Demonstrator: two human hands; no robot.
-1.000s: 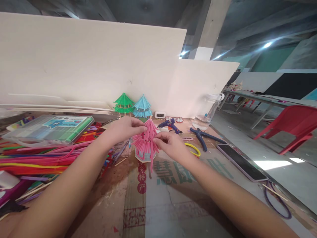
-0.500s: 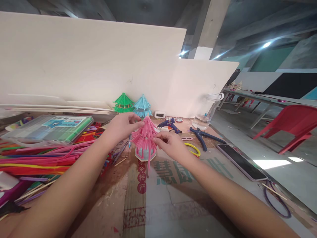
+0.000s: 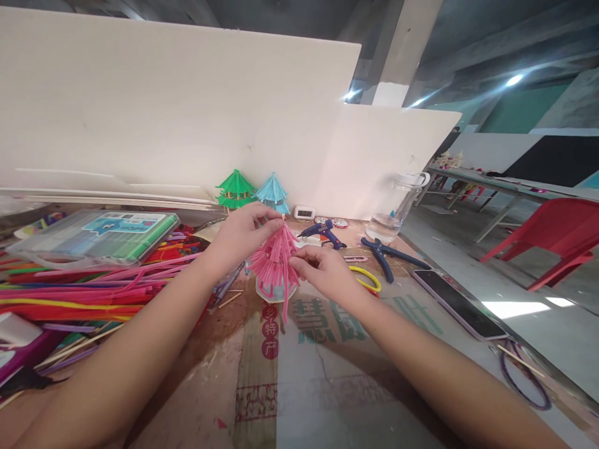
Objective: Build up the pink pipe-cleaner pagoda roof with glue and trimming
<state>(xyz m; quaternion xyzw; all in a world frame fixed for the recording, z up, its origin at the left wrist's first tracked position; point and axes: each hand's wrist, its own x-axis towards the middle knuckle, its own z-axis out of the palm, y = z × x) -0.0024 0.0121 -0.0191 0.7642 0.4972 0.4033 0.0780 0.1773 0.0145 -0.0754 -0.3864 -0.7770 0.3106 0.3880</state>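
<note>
In the middle of the table stands a small pink pipe-cleaner pavilion [image 3: 269, 265], with tiered, drooping roofs on a pale base [image 3: 276, 291]. My left hand [image 3: 248, 231] pinches it near its peak, thumb and fingers together. At its right side, my right hand [image 3: 318, 268] has thumb and forefinger closed on a pink pipe cleaner [image 3: 286, 302], whose loose end hangs down in front of the base. The fingertips partly cover the upper roof. Behind it are a green pavilion [image 3: 236, 187] and a light blue one [image 3: 274, 190] of similar shape.
Loose pipe cleaners [image 3: 84, 293] and a plastic case [image 3: 98, 237] lie on the left. Around the right side are a glue gun [image 3: 327, 232], pliers [image 3: 384, 255], yellow-handled scissors [image 3: 367, 279], a phone [image 3: 458, 304] and a water jug [image 3: 388, 215].
My left hand has shifted right and up, closer to the pavilion's peak. My right hand keeps its place at the right side. The whole view has shifted slightly.
</note>
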